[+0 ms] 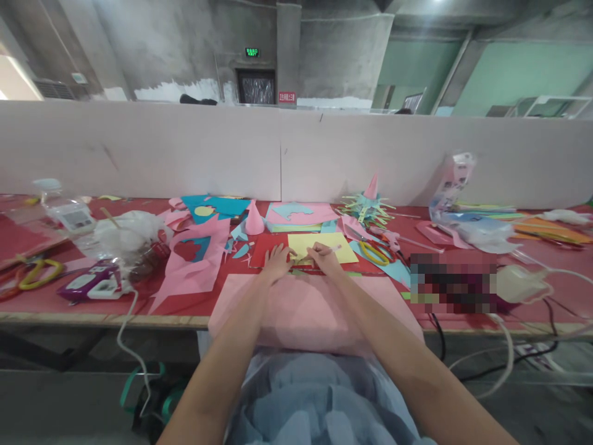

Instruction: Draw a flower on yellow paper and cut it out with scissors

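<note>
A sheet of yellow paper point(345, 248) lies on a red board point(265, 246) at the middle of the table. My left hand point(278, 262) rests at the yellow sheet's left edge, fingers stretched out on it. My right hand point(326, 257) is closed around a slim pen point(336, 248), its pale end showing above the hand and its tip low over the yellow paper. Between the hands is a small yellowish piece, too blurred to name. A large pink sheet point(310, 309) covers the table edge beneath my forearms.
Beyond the board stand a pink paper cone point(254, 220) and a fringed paper piece with a pink cone point(368, 207). Yellow-handled scissors point(374, 252) lie at the right. Cut pink paper point(197, 266), a purple-and-white power strip point(95, 281) and a plastic bottle point(67, 210) are at left.
</note>
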### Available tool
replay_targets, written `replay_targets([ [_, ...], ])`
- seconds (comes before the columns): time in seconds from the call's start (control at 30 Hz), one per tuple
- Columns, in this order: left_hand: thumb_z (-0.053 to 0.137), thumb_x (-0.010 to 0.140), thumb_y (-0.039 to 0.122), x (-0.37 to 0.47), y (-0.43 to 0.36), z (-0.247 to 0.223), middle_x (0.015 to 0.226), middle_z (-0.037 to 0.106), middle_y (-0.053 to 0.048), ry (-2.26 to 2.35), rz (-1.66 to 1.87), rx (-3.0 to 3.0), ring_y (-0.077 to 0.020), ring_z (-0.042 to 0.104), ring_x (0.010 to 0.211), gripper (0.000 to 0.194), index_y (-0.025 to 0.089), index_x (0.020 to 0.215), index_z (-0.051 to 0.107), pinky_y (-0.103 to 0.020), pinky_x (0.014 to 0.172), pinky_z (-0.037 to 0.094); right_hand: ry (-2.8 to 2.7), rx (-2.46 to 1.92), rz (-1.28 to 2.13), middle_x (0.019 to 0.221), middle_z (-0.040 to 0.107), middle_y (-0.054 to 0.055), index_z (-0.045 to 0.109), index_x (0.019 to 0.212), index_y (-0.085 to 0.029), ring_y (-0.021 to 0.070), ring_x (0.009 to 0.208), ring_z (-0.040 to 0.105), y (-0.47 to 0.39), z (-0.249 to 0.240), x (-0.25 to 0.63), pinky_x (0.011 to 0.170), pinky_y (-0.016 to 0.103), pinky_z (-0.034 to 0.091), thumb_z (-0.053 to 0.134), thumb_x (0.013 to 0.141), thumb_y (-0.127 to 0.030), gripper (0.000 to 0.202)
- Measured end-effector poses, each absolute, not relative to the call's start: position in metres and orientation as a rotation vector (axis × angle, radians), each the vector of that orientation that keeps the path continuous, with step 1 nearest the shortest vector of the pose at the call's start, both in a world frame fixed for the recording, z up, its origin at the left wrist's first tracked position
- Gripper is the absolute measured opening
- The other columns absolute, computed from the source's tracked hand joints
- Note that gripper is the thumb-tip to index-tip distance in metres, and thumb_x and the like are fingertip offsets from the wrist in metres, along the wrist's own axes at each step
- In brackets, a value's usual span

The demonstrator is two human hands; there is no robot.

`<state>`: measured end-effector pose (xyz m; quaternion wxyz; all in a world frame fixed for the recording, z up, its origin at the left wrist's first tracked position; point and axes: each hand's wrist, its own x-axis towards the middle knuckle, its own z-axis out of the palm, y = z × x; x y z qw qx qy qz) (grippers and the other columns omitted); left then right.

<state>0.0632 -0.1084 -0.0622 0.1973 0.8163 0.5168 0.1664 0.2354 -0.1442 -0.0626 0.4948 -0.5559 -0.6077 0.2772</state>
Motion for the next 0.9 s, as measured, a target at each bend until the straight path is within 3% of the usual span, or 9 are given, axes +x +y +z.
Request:
replay_targets([
  [0.17,0.048,0.084,0.028,0.0632,-0.1097,-0.0605,0.147,0.028,-0.004,1.446,0.458,2.283,-0.0222,0.014,0.139,0.025,0.028,0.108,0.054,-0.050,0.109,0.008,-1.495,-1.281,0.734,0.040,0.049,-0.006,0.040,0.060,-0.023,0.0150,0.056,0.058,-0.1424,-0.0656,0.2367,0.052,0.022,0.037,0.051,0.079,-0.039,0.027],
  [0.33,0.047,0.085,0.030,0.0636,-0.1097,-0.0600,0.147,0.028,-0.004,1.449,0.448,2.286,-0.0223,0.015,0.138,0.025,0.029,0.109,0.053,-0.050,0.109,0.010,-1.506,-1.330,0.679,0.040,0.046,-0.007,0.038,0.058,-0.022,0.0121,0.048,0.050,-0.1471,-0.0610,0.2329,0.053,0.023,0.038,0.050,0.078,-0.037,0.027],
  [0.47,0.047,0.084,0.027,0.0635,-0.1096,-0.0601,0.147,0.028,-0.004,1.449,0.442,2.286,-0.0223,0.015,0.138,0.026,0.029,0.109,0.053,-0.049,0.109,0.009,-1.431,-1.379,0.651,0.037,0.036,-0.009,0.032,0.057,-0.023,0.0111,0.043,0.046,-0.1471,-0.0603,0.2287,0.051,0.023,0.038,0.047,0.076,-0.033,0.026],
  [0.9,0.046,0.086,0.031,0.0638,-0.1113,-0.0578,0.148,0.026,-0.004,1.457,0.423,2.268,-0.0238,0.013,0.139,0.025,0.029,0.111,0.053,-0.049,0.109,0.007,-1.385,-1.494,0.486,0.045,0.035,-0.006,0.029,0.056,-0.023,0.0141,0.061,0.060,-0.1406,-0.0629,0.2275,0.045,0.021,0.028,0.044,0.071,-0.026,0.021],
])
